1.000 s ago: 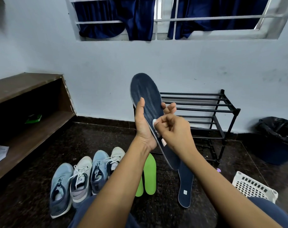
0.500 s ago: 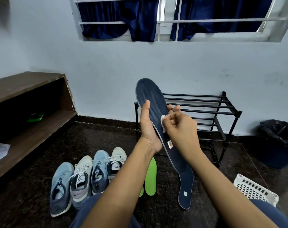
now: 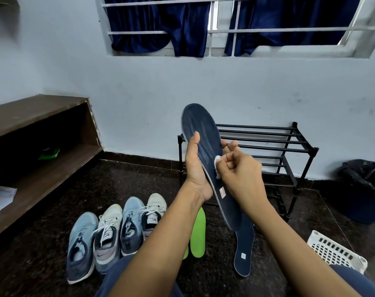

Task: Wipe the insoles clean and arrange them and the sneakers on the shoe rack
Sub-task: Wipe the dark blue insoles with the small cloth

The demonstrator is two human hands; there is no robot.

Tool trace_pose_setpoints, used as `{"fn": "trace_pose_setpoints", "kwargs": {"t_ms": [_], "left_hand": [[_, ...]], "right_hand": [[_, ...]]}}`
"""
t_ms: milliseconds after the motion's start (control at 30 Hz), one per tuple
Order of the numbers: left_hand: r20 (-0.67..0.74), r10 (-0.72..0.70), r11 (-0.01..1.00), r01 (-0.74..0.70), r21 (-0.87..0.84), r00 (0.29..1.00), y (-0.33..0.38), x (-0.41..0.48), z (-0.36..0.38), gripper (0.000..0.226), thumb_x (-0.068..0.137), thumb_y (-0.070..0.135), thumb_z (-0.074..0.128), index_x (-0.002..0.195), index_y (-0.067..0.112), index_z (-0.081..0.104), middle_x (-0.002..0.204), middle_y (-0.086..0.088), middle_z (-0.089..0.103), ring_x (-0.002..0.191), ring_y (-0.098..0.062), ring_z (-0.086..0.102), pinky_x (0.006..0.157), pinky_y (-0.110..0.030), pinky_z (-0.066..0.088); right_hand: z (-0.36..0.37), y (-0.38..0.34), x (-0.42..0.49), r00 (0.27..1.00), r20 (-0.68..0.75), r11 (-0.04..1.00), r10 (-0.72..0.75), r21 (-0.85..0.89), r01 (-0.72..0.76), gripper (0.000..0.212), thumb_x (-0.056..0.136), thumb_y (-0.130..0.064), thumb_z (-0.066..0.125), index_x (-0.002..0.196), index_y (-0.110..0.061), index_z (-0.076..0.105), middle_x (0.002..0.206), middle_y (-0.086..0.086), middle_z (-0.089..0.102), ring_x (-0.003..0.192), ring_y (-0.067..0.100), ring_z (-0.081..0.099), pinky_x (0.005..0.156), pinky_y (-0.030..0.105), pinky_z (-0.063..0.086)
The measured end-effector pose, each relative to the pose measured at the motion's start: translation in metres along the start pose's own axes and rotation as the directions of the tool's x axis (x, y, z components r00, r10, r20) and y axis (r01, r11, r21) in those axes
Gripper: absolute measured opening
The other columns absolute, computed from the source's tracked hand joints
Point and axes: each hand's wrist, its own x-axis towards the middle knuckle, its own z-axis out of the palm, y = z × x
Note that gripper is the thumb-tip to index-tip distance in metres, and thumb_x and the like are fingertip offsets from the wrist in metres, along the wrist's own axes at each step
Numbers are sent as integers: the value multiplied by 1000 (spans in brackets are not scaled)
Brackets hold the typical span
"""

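A dark blue insole (image 3: 202, 133) stands upright in front of me, gripped at its middle by my left hand (image 3: 195, 168). My right hand (image 3: 240, 170) pinches a small white wipe (image 3: 218, 160) and presses it against the insole's face. A second dark blue insole (image 3: 243, 249) lies on the floor below. Two green insoles (image 3: 198, 232) lie beside it, partly hidden by my left forearm. Several sneakers (image 3: 116, 234), light blue and white, stand in a row on the floor at the left. The black metal shoe rack (image 3: 289, 146) stands against the wall behind my hands.
A brown wooden shelf unit (image 3: 43, 146) runs along the left wall. At the right sits a blue bin with a black bag (image 3: 366, 189). A white perforated basket (image 3: 334, 251) lies at the lower right. The floor is dark stone.
My right hand with the wipe has slid up along the insole, from near its label toward its middle. The view has shifted slightly.
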Motion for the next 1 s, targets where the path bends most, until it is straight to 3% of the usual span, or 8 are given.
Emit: {"fn": "trace_pose_setpoints", "kwargs": {"t_ms": [167,267,400,500,633,733,867,1000], "left_hand": [[-52,29,997,-33,-73,998,6,3,-3,57,81,63,48,90,8,58,96,-14,69,99,-25,68,88,-34,54],[-55,-8,1000,7,-27,998,0,0,1,56,77,64,51,89,10,59,96,-12,69,97,-24,68,83,-33,57],[-13,-21,999,20,-34,1000,-1,-1,2,58,77,65,48,89,10,57,93,-11,69,78,-22,67,65,-28,57],[-20,17,998,-18,-58,1000,5,3,-3,59,82,64,44,91,7,57,96,-14,69,94,-25,67,86,-35,55],[-46,52,994,-56,-92,998,13,7,-9,59,82,64,45,92,7,58,96,-14,69,106,-28,62,108,-40,41],[-18,23,997,-24,-68,1000,10,4,-4,57,81,63,47,90,8,58,96,-13,69,103,-26,64,96,-37,49],[26,-32,999,33,-33,999,3,0,1,59,78,64,48,92,8,58,97,-12,68,85,-24,67,75,-33,56],[6,19,999,-19,-45,1000,9,3,-3,63,77,63,48,96,5,60,98,-15,70,97,-27,67,93,-38,52]], "right_hand": [[8,0,-5,978,206,998,38,50,-49,15,83,-21,65,72,-10,65,58,-1,65,46,2,51,52,10,38],[8,1,-1,995,94,990,19,134,-31,16,84,-19,65,72,-8,65,55,-3,64,51,0,56,59,14,43],[6,1,1,1000,-7,1000,-1,-15,1,20,88,-23,60,72,-12,60,58,-2,64,65,11,63,71,27,48],[3,-1,-2,996,87,987,33,-160,-18,25,86,-22,60,63,-14,54,55,-3,59,60,17,56,60,26,39],[6,1,-6,970,235,998,56,9,-60,19,83,-23,65,73,-7,65,59,3,65,54,10,56,57,19,42],[6,-1,-4,989,151,996,10,87,-23,19,85,-22,66,71,-9,64,50,-7,57,44,0,50,50,9,35],[-1,-1,1,1000,-20,999,-20,34,21,20,88,-21,61,72,-9,61,51,-6,60,49,1,56,56,9,40],[3,1,-3,994,101,992,38,-120,-26,22,85,-24,61,70,-9,62,59,1,66,57,11,56,56,19,37]]}}
